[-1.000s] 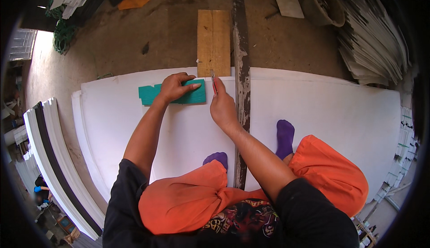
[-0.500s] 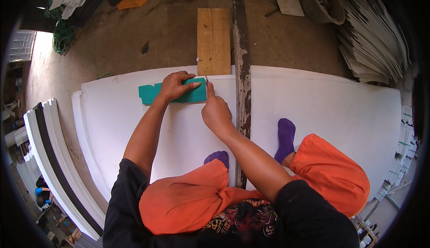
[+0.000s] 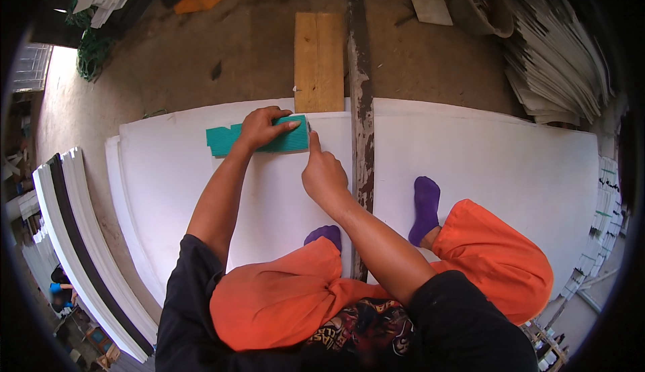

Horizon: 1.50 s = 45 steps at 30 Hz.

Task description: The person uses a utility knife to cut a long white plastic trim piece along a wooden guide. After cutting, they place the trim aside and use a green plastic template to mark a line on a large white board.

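Note:
A green ribbed sheet piece, notched at its left end, lies on the white sheets. My left hand grips it, thumb on top and fingers curled over the far edge. Along the piece's right end, my right hand is closed with its index finger stretched forward. Just beyond that fingertip shows a thin, dark, blade-like tool; the rest of it is hidden by the hand.
A long worn bar crosses the white sheets right of my right hand. Beyond their edge lies a wooden board. My socked feet rest on the sheets. A bucket and stacked sheets stand far right; long strips lie left.
My right index fingertip has slid slightly toward me along the green piece's right end. My left hand keeps its hold on the piece.

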Each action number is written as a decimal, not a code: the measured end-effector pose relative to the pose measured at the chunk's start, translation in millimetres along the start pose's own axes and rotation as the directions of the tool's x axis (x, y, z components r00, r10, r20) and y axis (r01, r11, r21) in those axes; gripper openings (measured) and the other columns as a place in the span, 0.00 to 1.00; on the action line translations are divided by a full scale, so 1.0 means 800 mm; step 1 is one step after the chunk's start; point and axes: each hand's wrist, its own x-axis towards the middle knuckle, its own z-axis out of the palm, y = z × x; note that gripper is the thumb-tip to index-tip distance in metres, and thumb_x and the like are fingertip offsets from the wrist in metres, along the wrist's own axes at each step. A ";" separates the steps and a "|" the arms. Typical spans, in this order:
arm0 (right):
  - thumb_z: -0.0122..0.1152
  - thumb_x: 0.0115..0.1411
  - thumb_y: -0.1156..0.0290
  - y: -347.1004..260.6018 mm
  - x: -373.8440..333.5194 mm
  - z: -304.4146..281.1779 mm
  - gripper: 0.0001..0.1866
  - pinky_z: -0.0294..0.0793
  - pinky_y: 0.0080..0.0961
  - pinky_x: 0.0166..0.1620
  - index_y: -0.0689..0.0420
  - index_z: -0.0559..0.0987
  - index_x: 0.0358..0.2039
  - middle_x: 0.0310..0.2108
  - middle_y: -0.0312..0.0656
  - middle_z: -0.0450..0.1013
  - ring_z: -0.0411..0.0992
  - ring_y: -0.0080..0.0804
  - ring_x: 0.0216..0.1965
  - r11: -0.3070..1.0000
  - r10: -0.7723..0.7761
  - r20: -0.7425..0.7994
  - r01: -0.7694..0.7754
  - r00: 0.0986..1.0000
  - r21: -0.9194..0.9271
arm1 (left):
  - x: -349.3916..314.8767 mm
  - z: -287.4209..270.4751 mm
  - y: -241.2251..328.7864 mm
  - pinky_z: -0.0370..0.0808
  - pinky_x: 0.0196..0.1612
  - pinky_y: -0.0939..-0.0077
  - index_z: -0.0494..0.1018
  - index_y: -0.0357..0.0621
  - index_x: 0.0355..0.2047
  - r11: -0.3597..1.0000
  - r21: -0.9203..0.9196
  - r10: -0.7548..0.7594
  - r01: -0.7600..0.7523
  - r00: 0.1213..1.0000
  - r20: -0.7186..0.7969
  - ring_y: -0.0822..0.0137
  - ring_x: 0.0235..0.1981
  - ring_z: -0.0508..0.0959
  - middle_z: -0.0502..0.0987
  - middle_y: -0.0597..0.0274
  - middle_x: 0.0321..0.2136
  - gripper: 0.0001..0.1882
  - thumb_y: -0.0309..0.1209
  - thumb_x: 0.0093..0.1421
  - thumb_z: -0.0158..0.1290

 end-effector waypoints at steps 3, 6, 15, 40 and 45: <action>0.53 0.63 0.77 0.025 -0.007 -0.003 0.36 0.79 0.56 0.47 0.65 0.59 0.72 0.38 0.63 0.80 0.80 0.64 0.43 0.998 -0.032 -0.112 0.038 0.993 0.049 | 0.002 0.004 -0.002 0.78 0.48 0.61 0.86 0.49 0.49 0.998 0.049 0.051 -0.051 0.999 -0.018 0.53 0.44 0.83 0.85 0.57 0.42 0.29 0.58 0.59 0.63; 0.55 0.63 0.75 0.057 0.005 -0.014 0.29 0.77 0.57 0.46 0.63 0.67 0.65 0.35 0.64 0.79 0.79 0.65 0.42 0.978 -0.027 -0.293 0.085 0.956 0.188 | -0.014 0.013 -0.010 0.77 0.51 0.60 0.86 0.50 0.47 0.969 0.199 0.187 -0.150 0.965 -0.184 0.52 0.47 0.82 0.84 0.58 0.44 0.25 0.56 0.61 0.63; 0.62 0.59 0.78 0.053 0.096 0.023 0.32 0.79 0.35 0.44 0.54 0.73 0.66 0.37 0.51 0.80 0.80 0.44 0.36 0.619 0.058 0.103 -0.117 0.993 0.777 | -0.060 0.047 -0.032 0.70 0.61 0.52 0.80 0.55 0.56 0.856 0.489 0.393 -0.167 0.825 -0.406 0.52 0.58 0.74 0.77 0.60 0.54 0.29 0.53 0.57 0.66; 0.74 0.63 0.65 -0.082 0.050 0.095 0.12 0.73 0.27 0.41 0.62 0.84 0.35 0.30 0.34 0.77 0.72 0.24 0.33 0.442 -0.177 0.225 -0.126 0.958 0.888 | -0.306 -0.137 0.118 0.73 0.60 0.53 0.69 0.54 0.67 0.676 0.570 -0.396 0.466 0.883 -0.251 0.52 0.57 0.76 0.78 0.57 0.55 0.53 0.60 0.42 0.74; 0.73 0.62 0.65 -0.113 -0.013 0.099 0.13 0.74 0.31 0.43 0.63 0.84 0.39 0.31 0.38 0.80 0.76 0.30 0.35 0.525 -0.415 0.202 0.053 0.887 0.849 | -0.408 -0.177 0.213 0.72 0.53 0.56 0.72 0.56 0.63 0.378 0.612 -0.652 0.695 0.669 -0.357 0.56 0.53 0.78 0.79 0.61 0.51 0.51 0.64 0.42 0.72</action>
